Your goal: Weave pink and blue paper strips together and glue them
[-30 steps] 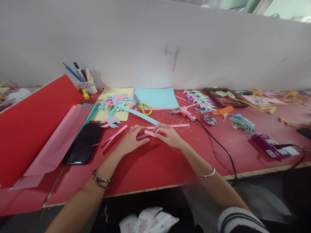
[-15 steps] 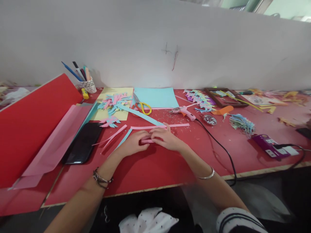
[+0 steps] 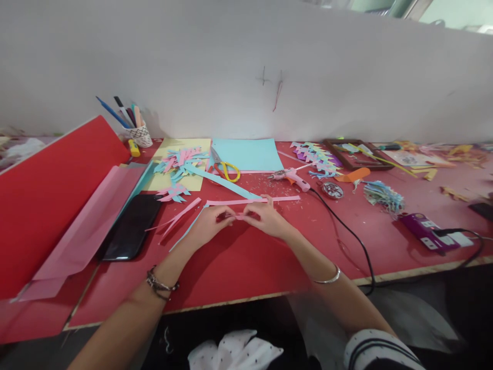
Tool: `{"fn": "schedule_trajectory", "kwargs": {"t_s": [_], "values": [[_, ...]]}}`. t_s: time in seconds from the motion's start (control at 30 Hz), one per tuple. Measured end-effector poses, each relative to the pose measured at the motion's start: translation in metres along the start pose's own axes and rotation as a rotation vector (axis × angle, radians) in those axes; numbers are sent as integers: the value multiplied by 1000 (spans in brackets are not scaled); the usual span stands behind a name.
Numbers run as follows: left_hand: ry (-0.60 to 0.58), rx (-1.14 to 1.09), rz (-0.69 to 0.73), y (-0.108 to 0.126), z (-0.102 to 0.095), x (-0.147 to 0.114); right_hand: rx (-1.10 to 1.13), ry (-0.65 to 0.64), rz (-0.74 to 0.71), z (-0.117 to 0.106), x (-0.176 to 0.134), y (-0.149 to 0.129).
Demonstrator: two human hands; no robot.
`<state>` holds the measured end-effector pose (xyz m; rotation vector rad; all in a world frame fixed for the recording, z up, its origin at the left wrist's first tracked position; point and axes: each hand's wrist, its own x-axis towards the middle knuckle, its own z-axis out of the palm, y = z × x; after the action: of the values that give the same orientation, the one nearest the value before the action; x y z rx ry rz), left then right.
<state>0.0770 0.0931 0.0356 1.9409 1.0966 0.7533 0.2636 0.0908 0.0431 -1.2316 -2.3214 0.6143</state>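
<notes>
My left hand [image 3: 211,224] and my right hand [image 3: 267,219] meet near the middle of the red table. Between their pinched fingertips is a small pink paper strip [image 3: 239,217], mostly covered by the fingers. Just beyond the hands lies a long pink strip [image 3: 285,199], crossed by the end of a blue strip [image 3: 227,183]. A thin blue strip [image 3: 188,230] runs beside my left wrist, with folded pink strips [image 3: 179,218] left of it. Scissors with yellow and orange handles [image 3: 230,172] and a pink glue gun [image 3: 297,180] rest farther back.
On the left are a black phone [image 3: 133,228], pink sheets [image 3: 90,221] and a red board [image 3: 57,195]. A pile of paper pieces [image 3: 181,162], blue paper [image 3: 246,154] and a pen cup [image 3: 140,135] stand behind. The glue gun's cord [image 3: 346,231] passes my right forearm; a purple power strip [image 3: 427,234] is beyond.
My fingertips have drawn together on the pink strip, which has risen slightly away from the table's front edge. My right hand has shifted a little to the right.
</notes>
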Motion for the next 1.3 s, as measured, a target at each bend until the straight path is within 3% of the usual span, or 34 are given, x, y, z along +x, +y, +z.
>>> {"fn": "schedule_trajectory", "kwargs": {"t_s": [0.6, 1.03, 1.3], "values": [[70, -209, -95, -7, -3, 2, 48, 23, 97, -2, 2, 1], [104, -198, -52, -3, -1, 0, 52, 0, 7, 3, 2, 1], [65, -197, -52, -2, -2, 1, 85, -10, 20, 3, 1, 0]]}}
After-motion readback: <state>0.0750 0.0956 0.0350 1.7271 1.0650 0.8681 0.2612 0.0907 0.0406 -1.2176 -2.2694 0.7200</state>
